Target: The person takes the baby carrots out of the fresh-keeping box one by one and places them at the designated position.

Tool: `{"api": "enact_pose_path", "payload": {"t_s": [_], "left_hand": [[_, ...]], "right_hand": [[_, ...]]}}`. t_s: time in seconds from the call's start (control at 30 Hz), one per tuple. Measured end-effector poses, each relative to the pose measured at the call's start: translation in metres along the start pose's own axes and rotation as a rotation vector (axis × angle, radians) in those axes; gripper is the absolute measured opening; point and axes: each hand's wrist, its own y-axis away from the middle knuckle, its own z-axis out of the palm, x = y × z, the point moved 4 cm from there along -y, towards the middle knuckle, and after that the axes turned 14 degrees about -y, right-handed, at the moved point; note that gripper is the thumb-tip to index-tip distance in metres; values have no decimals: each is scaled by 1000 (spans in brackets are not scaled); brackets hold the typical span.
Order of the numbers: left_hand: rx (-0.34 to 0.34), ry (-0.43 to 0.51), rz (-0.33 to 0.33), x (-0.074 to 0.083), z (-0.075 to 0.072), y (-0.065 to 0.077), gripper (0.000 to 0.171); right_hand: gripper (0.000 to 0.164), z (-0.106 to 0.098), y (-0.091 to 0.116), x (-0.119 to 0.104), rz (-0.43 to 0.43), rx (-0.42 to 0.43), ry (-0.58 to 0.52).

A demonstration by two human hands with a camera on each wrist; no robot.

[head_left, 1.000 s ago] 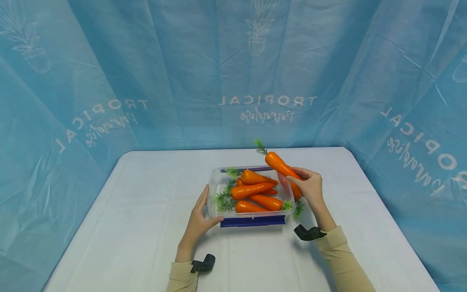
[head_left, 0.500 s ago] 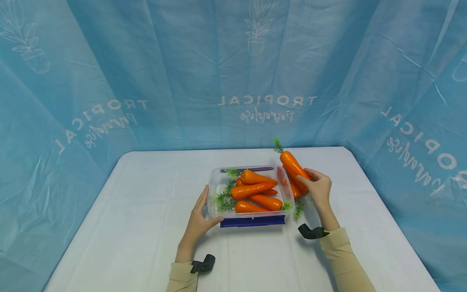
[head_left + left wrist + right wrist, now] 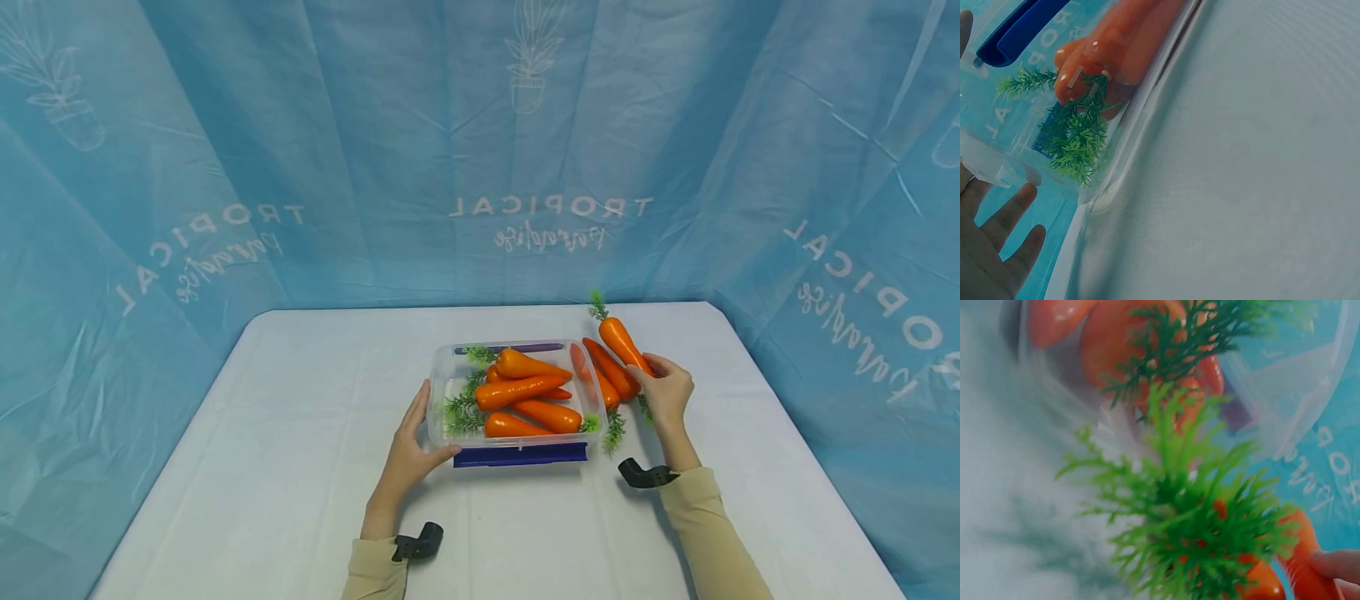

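Note:
My left hand (image 3: 405, 457) rests against the left end of a clear plastic food container (image 3: 540, 439), thumb at its front corner and fingers along its side. Several orange carrots (image 3: 517, 390) with green leafy tops lie piled inside. To the right of the container, my right hand (image 3: 666, 392) pinches a carrot (image 3: 622, 340) near its narrow end, its leafy top pointing away. Beside that one, two other carrots (image 3: 617, 377) lie outside the container's right wall. In the left wrist view, spread fingers (image 3: 1013, 209) touch the container. Leaves (image 3: 1191, 506) hide much of the right wrist view.
A white cloth (image 3: 300, 467) covers the table under everything. Blue flaps (image 3: 520, 455) hang at the container's front and back. A blue printed curtain (image 3: 405, 167) surrounds the table's back and sides.
My right hand has moved the carrot rightward, from above the container's right rim to beside the two carrots outside. The left hand and the container have stayed in place.

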Motion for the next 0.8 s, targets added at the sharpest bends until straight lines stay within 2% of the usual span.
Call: {"api": "enact_pose_path", "payload": {"t_s": [0.6, 0.8], "left_hand": [[-6, 12, -15, 3, -1, 0, 104], [4, -1, -8, 2, -2, 0, 104]], "right_hand": [[34, -4, -2, 21, 29, 32, 67], [34, -4, 0, 24, 30, 33, 41]]}}
